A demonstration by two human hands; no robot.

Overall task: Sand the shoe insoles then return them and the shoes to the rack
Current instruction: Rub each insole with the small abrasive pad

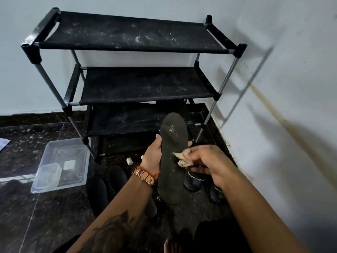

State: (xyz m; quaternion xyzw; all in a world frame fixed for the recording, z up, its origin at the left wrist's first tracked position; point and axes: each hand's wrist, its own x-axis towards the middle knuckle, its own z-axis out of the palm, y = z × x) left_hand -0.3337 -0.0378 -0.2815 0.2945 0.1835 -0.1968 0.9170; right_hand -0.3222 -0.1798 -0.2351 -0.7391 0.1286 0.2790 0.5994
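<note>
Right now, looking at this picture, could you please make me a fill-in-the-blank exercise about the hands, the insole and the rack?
1. The left hand holds a dark ____ upright in front of the rack.
2. The right hand presses folded ____ against that item's right edge.
3. The clear plastic tray lies on the ____, left of the rack.
4. The rack's top shelf holds ____ shoes.

Missing words: insole; sandpaper; floor; no

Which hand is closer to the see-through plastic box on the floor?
The left hand. It grips the insole just right of the plastic box. The right hand, pinching the sandpaper, is on the insole's far side, farther from the box.
</note>
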